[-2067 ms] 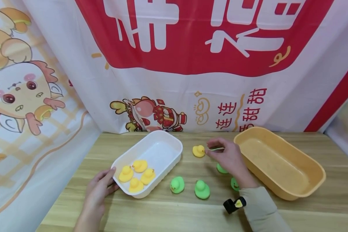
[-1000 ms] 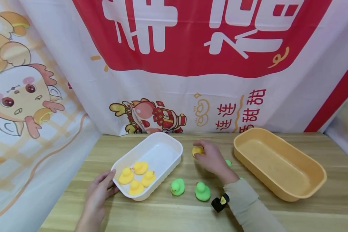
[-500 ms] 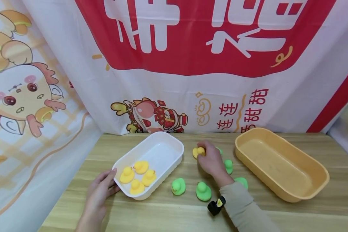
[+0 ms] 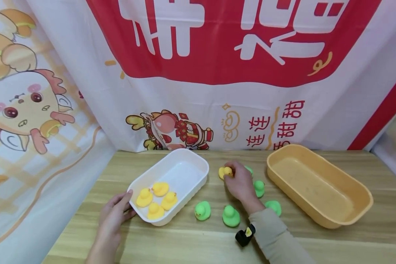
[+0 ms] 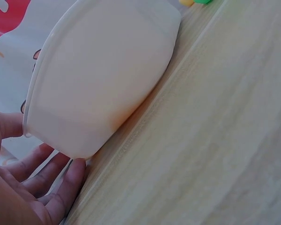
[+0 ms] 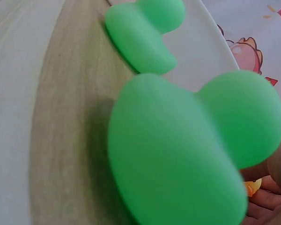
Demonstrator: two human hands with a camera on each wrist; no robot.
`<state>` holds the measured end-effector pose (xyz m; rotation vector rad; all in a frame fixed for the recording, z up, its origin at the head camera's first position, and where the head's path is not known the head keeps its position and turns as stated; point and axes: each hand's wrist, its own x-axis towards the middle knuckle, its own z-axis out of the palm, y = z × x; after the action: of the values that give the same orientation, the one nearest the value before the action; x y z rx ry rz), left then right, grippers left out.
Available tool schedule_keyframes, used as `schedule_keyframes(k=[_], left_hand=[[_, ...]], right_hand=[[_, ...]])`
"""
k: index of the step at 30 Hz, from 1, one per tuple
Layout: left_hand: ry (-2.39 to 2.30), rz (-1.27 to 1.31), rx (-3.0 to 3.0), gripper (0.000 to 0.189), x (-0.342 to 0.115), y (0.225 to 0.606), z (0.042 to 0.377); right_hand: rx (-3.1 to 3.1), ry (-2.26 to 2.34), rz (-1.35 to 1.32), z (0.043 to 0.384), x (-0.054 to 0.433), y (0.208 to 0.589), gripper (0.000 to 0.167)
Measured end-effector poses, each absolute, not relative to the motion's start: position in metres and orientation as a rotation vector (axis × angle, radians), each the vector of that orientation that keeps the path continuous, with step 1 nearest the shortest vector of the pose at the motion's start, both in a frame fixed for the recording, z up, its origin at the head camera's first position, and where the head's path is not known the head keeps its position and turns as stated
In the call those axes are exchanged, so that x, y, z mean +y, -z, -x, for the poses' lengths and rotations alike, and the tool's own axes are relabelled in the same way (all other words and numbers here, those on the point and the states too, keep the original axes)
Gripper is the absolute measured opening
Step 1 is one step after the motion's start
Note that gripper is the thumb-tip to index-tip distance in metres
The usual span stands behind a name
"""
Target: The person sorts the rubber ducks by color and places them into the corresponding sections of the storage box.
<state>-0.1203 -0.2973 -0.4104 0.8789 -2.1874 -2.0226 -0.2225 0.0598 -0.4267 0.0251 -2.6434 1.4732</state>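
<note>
My left hand (image 4: 113, 212) holds the near left end of a white plastic basin (image 4: 193, 157). In the left wrist view the thumb lies at the rim and the fingers press the end wall from below. Several yellow rubber ducks (image 4: 145, 198) sit in the basin's near end. To its right, my right hand (image 4: 241, 183) pinches another yellow rubber duck (image 4: 222, 172) between thumb and fingers, at the tabletop. Part of that duck is hidden by the hand. Two green rubber ducks (image 4: 231, 216) loom close in the right wrist view, where the hand shows only at the right edge.
An orange-tan basin (image 4: 320, 183) stands at the right with nothing in it. Several green ducks (image 4: 273, 208) lie on the wooden table (image 4: 184, 245) between the two basins, some beside the right forearm. A printed cloth (image 4: 211, 95) hangs along the table's back edge.
My right hand has moved left from beside the yellow duck and closed its fingers on it. Green ducks that the arm had covered now show. The left hand has kept its hold on the white basin.
</note>
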Motion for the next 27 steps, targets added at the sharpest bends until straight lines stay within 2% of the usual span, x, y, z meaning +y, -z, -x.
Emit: schedule_keyframes(k=[27], left_hand=[[2.025, -0.875, -2.184, 0.057, -0.2981, 0.4101, 0.1201]], right_hand=[[-2.643, -1.470, 0.039, 0.2260, 0.0598, 0.4275, 0.034]])
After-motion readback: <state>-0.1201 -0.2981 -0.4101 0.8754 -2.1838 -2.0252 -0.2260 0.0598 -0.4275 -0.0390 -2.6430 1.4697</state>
